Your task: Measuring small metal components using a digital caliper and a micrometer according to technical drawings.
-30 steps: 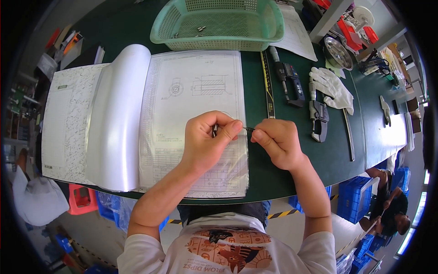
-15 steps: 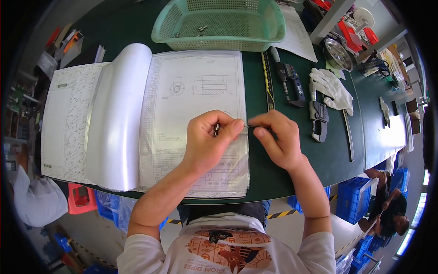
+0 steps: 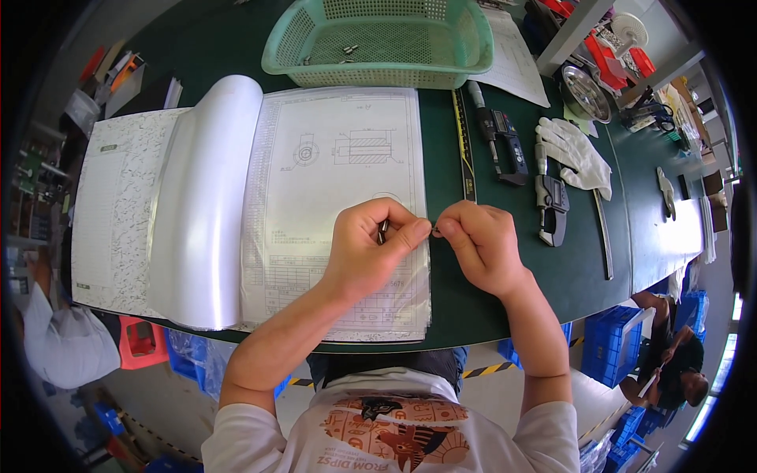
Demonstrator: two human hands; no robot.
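My left hand (image 3: pixel 377 243) is closed over the drawing page, with a small shiny metal cylinder (image 3: pixel 383 230) showing inside its curled fingers. Its thumb and forefinger pinch together at the page's right edge. Just beside them, my right hand (image 3: pixel 482 243) is closed too, thumb against forefinger, the fingertips almost touching the left ones. A tiny dark bit shows at the right fingertips, too small to name. Beneath the hands lies an open binder with a technical drawing (image 3: pixel 339 189) in a clear sleeve. A green plastic basket (image 3: pixel 378 77) beyond it holds several small metal cylinders (image 3: pixel 348 50).
Right of the binder lie a steel ruler (image 3: pixel 464 150), two digital micrometers (image 3: pixel 505 146) (image 3: pixel 551 206) and a white glove (image 3: pixel 574 154). A metal bowl (image 3: pixel 585 93) stands farther back on the green table. Other people (image 3: pixel 674 355) are beyond the table at right and left.
Both hands have shifted slightly and their fingertips are closer together. The thin dark piece that showed between them is now mostly hidden by the right fingers.
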